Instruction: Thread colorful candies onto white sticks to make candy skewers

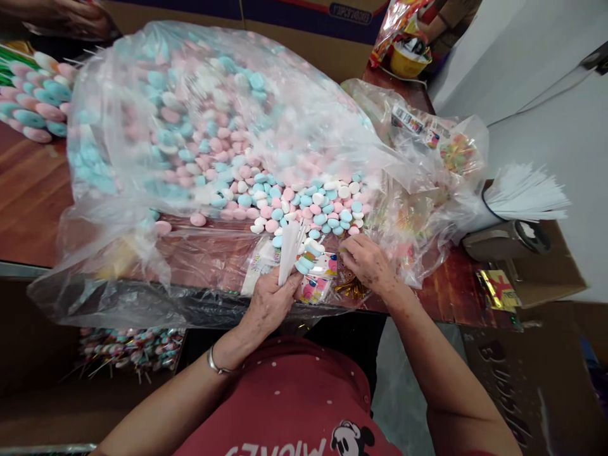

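My left hand (pixel 272 303) is closed around a bundle of flat white sticks (pixel 287 248) that fan upward. Beside the bundle, at the same hand's fingertips, is a short skewer of white, blue and orange candies (pixel 308 257). My right hand (pixel 369 265) has its fingers curled down at the table, just above some gold twist ties (pixel 351 289); whatever is between its fingertips is hidden. Small printed cards (pixel 317 288) lie between the two hands. Loose pink, blue and white candies (pixel 327 209) spill toward both hands from a large clear plastic bag (pixel 294 82).
Finished candy skewers (pixel 40 104) lie at the far left, and more fill a box (pixel 128 348) below the table. On the right stand a container of white sticks (pixel 522 196), a grey canister (pixel 494 240) and another plastic bag (pixel 456 152). Co-workers' hands (pixel 85 19) show at the back.
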Available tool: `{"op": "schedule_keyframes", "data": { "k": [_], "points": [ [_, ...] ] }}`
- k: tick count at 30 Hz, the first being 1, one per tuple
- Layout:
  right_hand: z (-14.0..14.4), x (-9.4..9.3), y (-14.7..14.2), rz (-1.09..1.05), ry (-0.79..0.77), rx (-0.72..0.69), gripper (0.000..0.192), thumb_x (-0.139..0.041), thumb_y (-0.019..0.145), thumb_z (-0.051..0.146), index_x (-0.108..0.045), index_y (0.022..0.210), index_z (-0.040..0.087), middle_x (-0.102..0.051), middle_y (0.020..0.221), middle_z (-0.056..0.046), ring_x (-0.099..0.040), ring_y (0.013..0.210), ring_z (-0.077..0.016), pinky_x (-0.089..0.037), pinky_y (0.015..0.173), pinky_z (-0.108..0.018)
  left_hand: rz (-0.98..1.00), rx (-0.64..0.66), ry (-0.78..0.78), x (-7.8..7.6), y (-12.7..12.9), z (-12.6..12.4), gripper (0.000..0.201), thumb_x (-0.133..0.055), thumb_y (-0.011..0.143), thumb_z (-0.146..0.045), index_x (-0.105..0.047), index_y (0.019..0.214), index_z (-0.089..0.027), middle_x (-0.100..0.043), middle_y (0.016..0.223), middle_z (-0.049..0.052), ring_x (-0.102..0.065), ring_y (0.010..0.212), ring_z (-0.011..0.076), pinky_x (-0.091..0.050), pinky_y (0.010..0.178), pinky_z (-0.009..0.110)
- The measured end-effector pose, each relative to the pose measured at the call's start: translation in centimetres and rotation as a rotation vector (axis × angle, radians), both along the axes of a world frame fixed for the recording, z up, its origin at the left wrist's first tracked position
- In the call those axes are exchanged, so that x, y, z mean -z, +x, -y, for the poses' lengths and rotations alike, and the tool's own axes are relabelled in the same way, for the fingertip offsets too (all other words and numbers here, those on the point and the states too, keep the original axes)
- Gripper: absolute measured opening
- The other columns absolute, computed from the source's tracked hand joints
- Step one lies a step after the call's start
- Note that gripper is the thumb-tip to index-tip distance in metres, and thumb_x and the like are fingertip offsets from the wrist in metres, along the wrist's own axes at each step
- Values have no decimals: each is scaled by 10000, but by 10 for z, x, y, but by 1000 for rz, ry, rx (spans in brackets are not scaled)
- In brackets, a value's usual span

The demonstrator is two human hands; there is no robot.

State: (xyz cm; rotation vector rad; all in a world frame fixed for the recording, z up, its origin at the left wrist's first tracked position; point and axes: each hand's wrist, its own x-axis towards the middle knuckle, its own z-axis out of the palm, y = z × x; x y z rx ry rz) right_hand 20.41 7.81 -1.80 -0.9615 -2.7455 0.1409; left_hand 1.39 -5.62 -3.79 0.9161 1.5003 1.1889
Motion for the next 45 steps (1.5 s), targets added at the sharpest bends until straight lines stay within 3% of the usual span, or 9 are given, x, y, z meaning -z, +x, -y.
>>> {"op": "schedule_keyframes", "data": {
  "k": [4, 12, 17, 21, 24, 29, 37, 41, 45],
  "points": [
    [-6, 0, 5, -156, -87, 59, 114, -498, 884, 151, -594, 840, 197, -643, 859, -56, -569, 813, -184, -440, 752, -295, -1, 9, 0, 0, 0, 0, 357, -536, 855, -392, -512, 569, -179, -412, 433, -52, -357, 406, 83, -245, 405, 212],
    [5, -4, 0, 145, 27, -24, 157, -492, 891, 117, -581, 787, 194, -636, 810, -72, -551, 834, -216, -421, 755, -306, 5, 8, -11, 4, -1, 0, 364, -542, 848, -423, -519, 577, -182, -424, 458, -48, -351, 411, 84, -242, 397, 212],
    [8, -7, -10, 101, 30, 129, 156, -511, 824, 71, -581, 739, 182, -652, 790, -95, -580, 802, -221, -431, 710, -313, -1, 19, -42, 2, 0, -1, 367, -557, 827, -447, -521, 578, -179, -433, 462, -44, -352, 407, 85, -242, 391, 214],
    [5, -7, -15, -505, -430, 297, 45, -581, 788, 195, -582, 743, 197, -621, 664, -1, -556, 597, -140, -427, 560, -260, 1, 65, -19, -2, 0, -2, 370, -572, 815, -451, -524, 572, -176, -427, 453, -47, -356, 408, 86, -249, 400, 214],
    [5, -7, -19, -925, -842, 348, 147, -678, 746, 316, -592, 753, 197, -584, 564, 48, -504, 471, -97, -391, 458, -225, 12, 83, -28, -3, 1, -3, 375, -580, 808, -460, -537, 568, -175, -408, 429, -54, -356, 397, 88, -255, 399, 214],
    [10, -9, -26, -1112, -1047, 365, 273, -814, 623, 343, -634, 755, 185, -651, 620, 37, -572, 497, -91, -466, 483, -220, -29, 84, -9, 1, 0, -3, 348, -580, 812, -426, -558, 568, -178, -388, 403, -59, -344, 399, 95, -244, 396, 213],
    [12, -3, -25, -1080, -949, 298, 230, -810, 649, 356, -707, 792, 208, -698, 697, 23, -635, 615, -114, -537, 580, -241, -30, 83, -1, 2, -1, -3, 352, -582, 819, -424, -554, 569, -178, -372, 420, -57, -348, 439, 104, -253, 430, 220],
    [16, -3, -20, -886, -653, 193, 100, -710, 778, 277, -743, 865, 241, -743, 816, 5, -681, 743, -147, -568, 700, -285, -46, 88, 32, 3, 0, -3, 368, -576, 829, -411, -527, 551, -175, -395, 470, -50, -341, 471, 98, -258, 458, 223],
    [27, -1, -19, -735, -251, 104, 172, -609, 870, 207, -747, 960, 253, -757, 935, -23, -702, 866, -167, -567, 826, -304, -64, 77, 53, 3, 0, -3, 377, -564, 845, -404, -507, 552, -174, -410, 508, -47, -349, 501, 98, -276, 491, 226]
  ]
}}
